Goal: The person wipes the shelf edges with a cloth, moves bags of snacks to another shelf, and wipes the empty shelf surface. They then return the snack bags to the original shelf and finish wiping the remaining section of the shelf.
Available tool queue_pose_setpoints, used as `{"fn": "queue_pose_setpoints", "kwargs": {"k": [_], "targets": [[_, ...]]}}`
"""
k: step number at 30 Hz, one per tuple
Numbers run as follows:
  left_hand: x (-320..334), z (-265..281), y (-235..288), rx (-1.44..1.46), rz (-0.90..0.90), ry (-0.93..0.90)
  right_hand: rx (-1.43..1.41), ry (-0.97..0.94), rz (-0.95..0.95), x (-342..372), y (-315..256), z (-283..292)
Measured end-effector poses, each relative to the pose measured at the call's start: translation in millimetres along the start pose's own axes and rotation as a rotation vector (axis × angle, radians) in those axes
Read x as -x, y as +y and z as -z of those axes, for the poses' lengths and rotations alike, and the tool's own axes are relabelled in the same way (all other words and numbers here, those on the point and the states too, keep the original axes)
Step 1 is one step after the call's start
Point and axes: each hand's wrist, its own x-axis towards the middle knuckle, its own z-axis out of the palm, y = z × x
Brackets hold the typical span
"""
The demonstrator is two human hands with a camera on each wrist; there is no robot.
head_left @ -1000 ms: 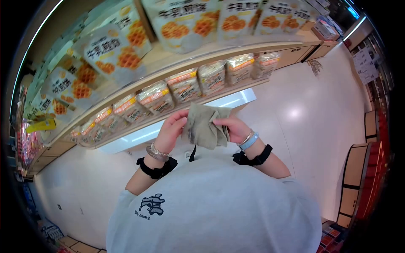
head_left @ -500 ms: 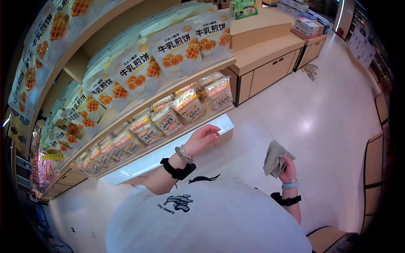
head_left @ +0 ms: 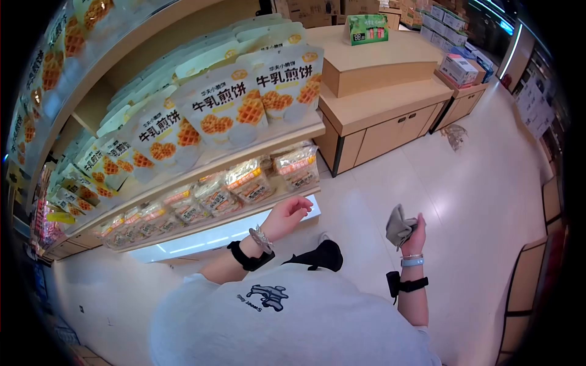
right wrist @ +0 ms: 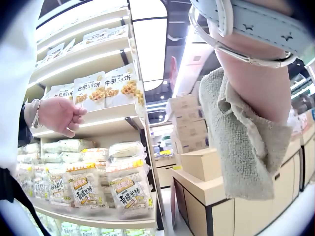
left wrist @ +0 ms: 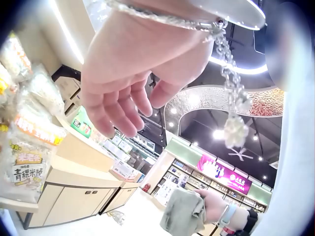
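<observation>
In the head view, the right hand [head_left: 417, 235] grips a grey-green cloth [head_left: 398, 226] at three o'clock from the relaxed, loosely curled left hand [head_left: 284, 221], while the right-wrist view alone resolves the cloth's nubby pile and the left-wrist view alone takes in a magenta sign [left wrist: 225, 176] towards four o'clock.

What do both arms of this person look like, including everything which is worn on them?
Pale sleeves leave the forearms bare. The left arm has a silver-coloured chain bracelet with a dangling flower-like charm, and a shiny bangle. The right arm has a light blue wrist strap with small dark marks, and a thin metallic bangle. Both carry black straps with a dark box.
</observation>
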Motion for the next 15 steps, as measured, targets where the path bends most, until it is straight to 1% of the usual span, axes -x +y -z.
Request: {"fn": "queue_pose_setpoints", "kwargs": {"k": [2, 3, 5, 7, 8, 11, 12, 15], "targets": [[-21, -4, 7, -0.070, -0.025, -0.007, 0.330, -0.093, 0.095, -32, -26, -43], [-32, -6, 13, -0.100, -0.038, -0.008, 0.417, -0.158, 0.125, -50, -35, -63], [-57, -7, 30, -0.134, -0.137, -0.059, 0.611, -0.293, 0.179, -84, -59, -99], [-76, -5, 61, -0.216, -0.215, -0.112, 0.733, -0.477, 0.305, -114, -83, -145], [-87, -1, 72, -0.257, -0.260, -0.158, 0.781, -0.574, 0.366, -127, -92, -168], [-103, 12, 108, -0.218, -0.319, -0.177, 0.933, -0.701, 0.424, -160, -115, -223], [-106, 17, 114, -0.152, -0.313, -0.215, 0.894, -0.726, 0.400, -177, -113, -233], [-109, 29, 135, -0.072, -0.217, -0.220, 0.842, -0.757, 0.383, -218, -109, -268]]}}
